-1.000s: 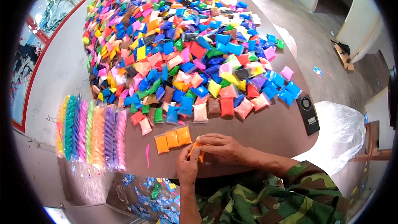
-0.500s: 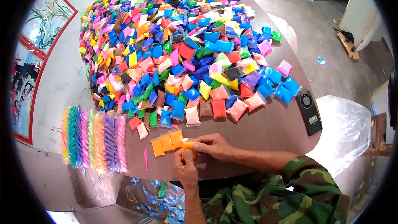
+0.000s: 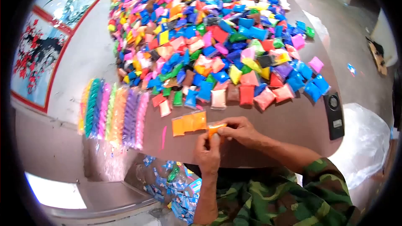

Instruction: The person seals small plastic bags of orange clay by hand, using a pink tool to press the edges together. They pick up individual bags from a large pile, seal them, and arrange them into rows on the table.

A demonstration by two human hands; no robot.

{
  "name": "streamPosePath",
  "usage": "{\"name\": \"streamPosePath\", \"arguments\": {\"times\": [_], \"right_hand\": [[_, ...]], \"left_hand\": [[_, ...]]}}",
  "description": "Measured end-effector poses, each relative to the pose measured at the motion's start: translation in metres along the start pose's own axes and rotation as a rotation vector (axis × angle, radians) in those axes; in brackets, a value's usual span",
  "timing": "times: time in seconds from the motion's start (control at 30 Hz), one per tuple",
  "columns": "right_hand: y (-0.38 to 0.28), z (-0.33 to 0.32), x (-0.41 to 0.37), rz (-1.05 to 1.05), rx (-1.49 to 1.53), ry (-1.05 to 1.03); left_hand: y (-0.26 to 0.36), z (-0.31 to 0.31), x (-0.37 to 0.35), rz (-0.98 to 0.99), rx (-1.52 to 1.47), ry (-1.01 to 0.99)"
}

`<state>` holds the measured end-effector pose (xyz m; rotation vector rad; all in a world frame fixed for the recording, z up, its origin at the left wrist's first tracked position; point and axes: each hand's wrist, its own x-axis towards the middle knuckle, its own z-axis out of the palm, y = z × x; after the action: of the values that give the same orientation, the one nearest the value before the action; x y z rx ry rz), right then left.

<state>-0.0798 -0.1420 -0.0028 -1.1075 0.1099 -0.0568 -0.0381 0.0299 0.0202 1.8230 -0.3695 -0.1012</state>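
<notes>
An orange packet (image 3: 216, 128) is pinched between my left hand (image 3: 208, 152) and my right hand (image 3: 243, 132), near the table's front edge. Both thumbs press on its face. Just left of it lie orange packets (image 3: 189, 123) in an overlapping row, flat on the brown table (image 3: 188, 144). A thin pink strip (image 3: 163, 137) rests further left. Beyond my hands spreads a large heap of small packets (image 3: 209, 50) in many colours.
Twisted colourful packs (image 3: 113, 113) line the table's left side. A black phone-like device (image 3: 333, 115) lies at the right edge. Clear plastic (image 3: 362, 142) hangs beyond it. Blue wrappers (image 3: 180, 196) are on the floor below. Framed pictures (image 3: 39, 60) stand at left.
The camera view has shifted, so the table's contents appear further right and mostly higher. Both hands still hold the orange packet, which now shows less bunched up between the fingers.
</notes>
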Motion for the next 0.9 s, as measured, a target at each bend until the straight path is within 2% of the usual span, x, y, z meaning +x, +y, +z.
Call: {"name": "streamPosePath", "arguments": {"times": [0.03, 0.1, 0.23, 0.3, 0.53, 0.63, 0.73, 0.9], "right_hand": [[0.002, -0.001, 0.004, -0.001, -0.018, -0.013], [0.005, -0.001, 0.004, 0.027, -0.007, 0.007], [0.003, 0.004, 0.0, -0.02, -0.211, -0.037], [0.005, 0.004, 0.001, -0.015, -0.194, -0.054], [0.003, -0.001, 0.001, -0.003, -0.053, -0.053], [0.002, -0.004, 0.003, -0.021, -0.048, -0.012], [0.005, -0.007, 0.002, -0.016, -0.02, -0.003], [-0.003, -0.002, 0.004, 0.031, 0.067, -0.084]], "left_hand": [[0.007, -0.001, 0.0, 0.003, -0.004, -0.021], [0.012, 0.002, -0.001, -0.06, -0.205, -0.009], [0.004, -0.005, -0.004, -0.111, -0.124, -0.002], [0.003, -0.008, -0.007, -0.139, -0.087, 0.007], [0.006, -0.006, -0.008, 0.063, 0.008, 0.03], [0.019, -0.002, -0.01, -0.071, -0.193, -0.042], [0.002, -0.006, -0.012, -0.124, -0.046, -0.089], [0.0, -0.012, -0.008, -0.05, 0.032, -0.031]]}}
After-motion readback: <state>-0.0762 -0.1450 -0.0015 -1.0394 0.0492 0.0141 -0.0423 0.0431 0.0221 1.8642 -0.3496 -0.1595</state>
